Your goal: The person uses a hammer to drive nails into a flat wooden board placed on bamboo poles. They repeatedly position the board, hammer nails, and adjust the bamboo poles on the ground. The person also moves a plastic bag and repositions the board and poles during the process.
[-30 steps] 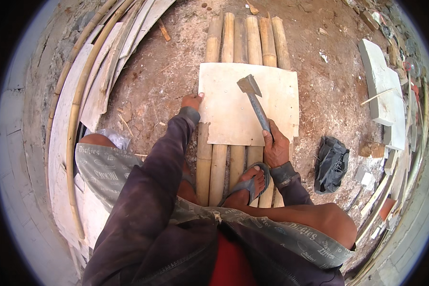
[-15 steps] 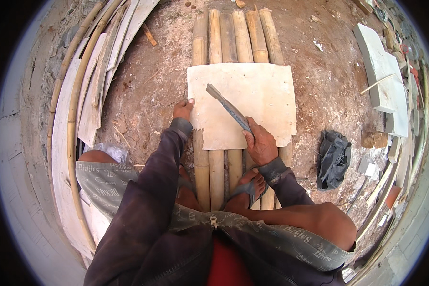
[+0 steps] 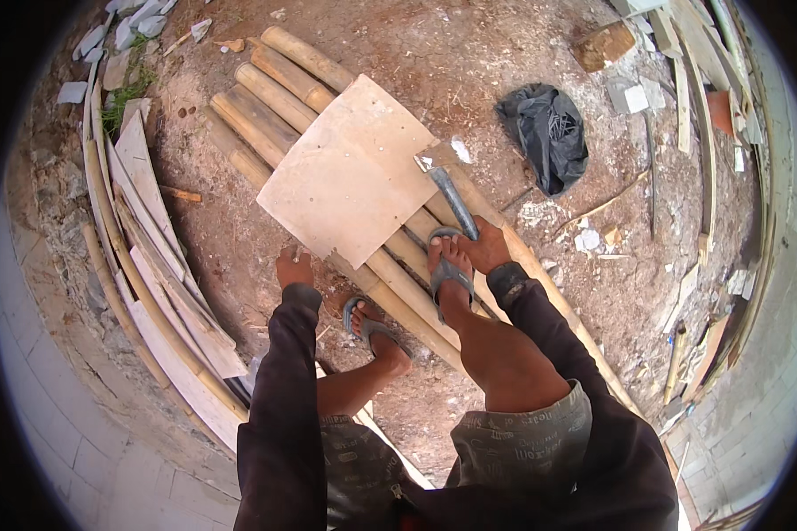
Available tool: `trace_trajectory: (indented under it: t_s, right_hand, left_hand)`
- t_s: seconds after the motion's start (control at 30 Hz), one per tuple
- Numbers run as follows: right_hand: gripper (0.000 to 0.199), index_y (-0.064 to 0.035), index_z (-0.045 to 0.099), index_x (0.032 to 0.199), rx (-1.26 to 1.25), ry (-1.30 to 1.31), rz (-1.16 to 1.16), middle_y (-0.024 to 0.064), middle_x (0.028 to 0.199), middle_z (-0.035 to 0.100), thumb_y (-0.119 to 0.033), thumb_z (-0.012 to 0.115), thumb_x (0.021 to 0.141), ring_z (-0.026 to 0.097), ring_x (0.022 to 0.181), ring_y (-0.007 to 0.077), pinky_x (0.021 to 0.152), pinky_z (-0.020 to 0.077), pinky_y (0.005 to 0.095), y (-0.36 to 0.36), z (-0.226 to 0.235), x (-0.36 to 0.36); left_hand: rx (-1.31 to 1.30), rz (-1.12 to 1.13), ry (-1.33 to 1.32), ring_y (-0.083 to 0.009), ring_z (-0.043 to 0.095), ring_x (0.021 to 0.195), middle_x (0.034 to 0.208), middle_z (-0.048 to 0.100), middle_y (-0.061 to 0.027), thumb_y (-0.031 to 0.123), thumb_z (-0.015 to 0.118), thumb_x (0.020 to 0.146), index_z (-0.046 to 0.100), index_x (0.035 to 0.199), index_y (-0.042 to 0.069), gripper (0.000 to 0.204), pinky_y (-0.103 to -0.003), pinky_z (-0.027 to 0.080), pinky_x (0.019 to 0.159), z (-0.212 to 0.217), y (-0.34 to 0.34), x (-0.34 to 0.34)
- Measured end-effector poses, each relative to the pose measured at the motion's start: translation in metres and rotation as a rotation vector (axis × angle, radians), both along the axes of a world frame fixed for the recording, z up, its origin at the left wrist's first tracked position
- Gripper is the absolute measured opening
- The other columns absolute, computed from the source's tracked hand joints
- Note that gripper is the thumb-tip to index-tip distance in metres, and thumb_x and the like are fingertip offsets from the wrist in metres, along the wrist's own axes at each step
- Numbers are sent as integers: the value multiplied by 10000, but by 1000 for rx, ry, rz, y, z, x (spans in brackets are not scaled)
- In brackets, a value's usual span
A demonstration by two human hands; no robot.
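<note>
A pale, thin board with small dots over its surface lies across several bamboo poles. My right hand is wrapped round the lower end of a long grey-blue tool. Its shiny far end is by the board's right corner; its exact kind is unclear. Off the board's lower left edge, my left hand hovers with curled fingers; whatever they may hold is hidden. My right sandalled foot is on the poles, close below the right hand, and my left foot is beside them.
An open black plastic bag with thin grey pieces like nails is on the dirt to the right. Long planks and bamboo are stacked along the left wall. Timber offcuts and a brownish block lie at the right.
The view has turned, so poles and board now run diagonally. My left hand has come off the board's edge. My right hand has drawn the tool from over the board to its right corner.
</note>
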State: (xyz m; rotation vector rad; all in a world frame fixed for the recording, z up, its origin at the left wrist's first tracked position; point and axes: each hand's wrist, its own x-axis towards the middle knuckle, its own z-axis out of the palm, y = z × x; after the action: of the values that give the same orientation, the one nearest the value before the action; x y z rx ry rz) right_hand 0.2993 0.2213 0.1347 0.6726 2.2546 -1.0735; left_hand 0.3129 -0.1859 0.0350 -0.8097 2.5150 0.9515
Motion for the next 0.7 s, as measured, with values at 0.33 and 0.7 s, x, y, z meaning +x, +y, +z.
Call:
trace_trajectory:
  t_s: [0.33, 0.7]
  right_hand:
    - [214, 2, 560, 799, 199, -532, -601, 81, 568, 556, -144, 711, 758, 548, 426, 211, 391, 426, 371, 80, 140, 261]
    - [377, 35, 648, 926, 162, -622, -774, 270, 917, 692, -281, 745, 744, 693, 868, 416, 733, 550, 475, -85, 249, 369]
  left_hand:
    - [221, -361, -224, -299, 637, 1114, 1146, 697, -181, 146, 659, 854, 677, 1143, -22, 335, -373, 470, 989, 195, 94, -5]
    - [342, -412, -469, -148, 603, 652, 800, 643, -31, 121, 660, 876, 682, 1105, 64, 237, -285, 451, 514, 203, -2, 19]
